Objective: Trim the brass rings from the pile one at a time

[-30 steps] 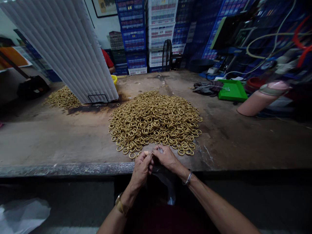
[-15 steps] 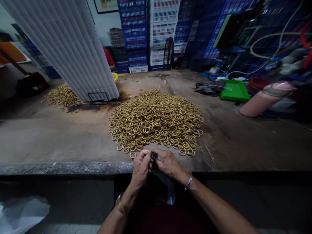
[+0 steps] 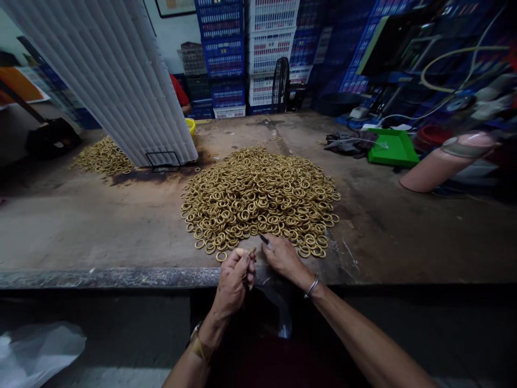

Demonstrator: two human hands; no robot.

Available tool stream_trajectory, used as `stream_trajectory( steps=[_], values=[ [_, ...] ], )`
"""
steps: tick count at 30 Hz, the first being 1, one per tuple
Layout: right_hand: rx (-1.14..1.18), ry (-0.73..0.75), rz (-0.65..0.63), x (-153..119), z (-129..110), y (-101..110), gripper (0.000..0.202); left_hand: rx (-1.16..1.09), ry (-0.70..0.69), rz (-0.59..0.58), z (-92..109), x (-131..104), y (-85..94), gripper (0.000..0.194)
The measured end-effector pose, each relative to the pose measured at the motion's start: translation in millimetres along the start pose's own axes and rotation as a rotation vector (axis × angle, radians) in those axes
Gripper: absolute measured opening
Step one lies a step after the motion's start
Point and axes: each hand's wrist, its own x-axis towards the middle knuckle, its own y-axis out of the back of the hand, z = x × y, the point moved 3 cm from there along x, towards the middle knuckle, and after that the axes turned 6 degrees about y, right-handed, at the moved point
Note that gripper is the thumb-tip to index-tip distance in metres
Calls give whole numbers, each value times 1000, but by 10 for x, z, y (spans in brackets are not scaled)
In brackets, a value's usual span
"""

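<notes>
Worn brown bench (image 3: 121,231) in a dim workroom, front edge scuffed and pale at left. Left hand (image 3: 234,275), at the front edge: thumb and fingers pinched together on a slim tan piece, apparently a ring (image 3: 252,251) seen edge-on. Right hand (image 3: 285,261), just beside and apart from the left: fingers closed around a small dark-tipped tool (image 3: 264,238), tip pointing at the pile; tool type cannot be told. Directly beyond both hands: broad heap of gold-coloured rings (image 3: 258,194), a few loose at its near margin. Farther, right: pink cylinder (image 3: 436,170), tilted, near a green tray (image 3: 398,153). Farther, left: tall ribbed white panel (image 3: 121,86), leaning, wire stand (image 3: 163,161) at its foot; second ring heap (image 3: 100,156) partly behind. Background: red sleeve (image 3: 180,94) of another person; stacked blue crates (image 3: 224,59) and white crates (image 3: 271,51).
</notes>
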Motion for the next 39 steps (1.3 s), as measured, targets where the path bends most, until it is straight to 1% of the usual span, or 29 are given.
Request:
stream_trajectory(
  steps=[2,3,6,8,10,13,15,17,20,22,26,29,31,34,37,39],
  values=[
    [259,-65,-8,16,-12,4,18,-106,43,-26,16,16,-14,26],
    [407,-97,-39,10,-32,-11,18,-143,62,-29,19,27,-15,27],
    [763,-136,-200,-43,-126,-101,21,-210,89,-18,18,53,-4,29],
    [887,-141,-272,-83,-168,-167,24,-224,95,-15,17,53,7,30],
    [933,-153,-261,-106,-171,-214,22,-215,104,-14,17,41,20,29],
    [894,-125,-173,-113,-150,-232,17,-196,112,-9,25,15,40,29],
    [878,-103,-157,-121,-145,-227,15,-193,108,2,29,1,53,29],
    [910,-119,-182,-140,-146,-220,17,-190,102,12,27,-12,62,28],
    [1003,-136,-277,-182,-168,-211,26,-162,90,21,8,-33,65,27],
    [1058,-134,-326,-207,-184,-205,29,-113,87,23,-14,-51,66,27],
    [1089,-168,-304,-234,-179,-209,26,-23,64,15,-49,-86,68,26],
    [1000,-157,-230,-233,-161,-204,21,-27,41,6,-60,-102,75,25],
    [887,-97,-118,-222,-151,-164,14,-49,34,15,-65,-109,83,25],
    [690,72,50,-220,-168,-70,6,-89,53,29,-81,-116,87,30],
    [514,250,112,-252,-215,-4,8,-108,109,31,-115,-118,78,29],
    [442,323,125,-277,-242,16,9,-101,131,23,-136,-119,72,27]
  ],
)
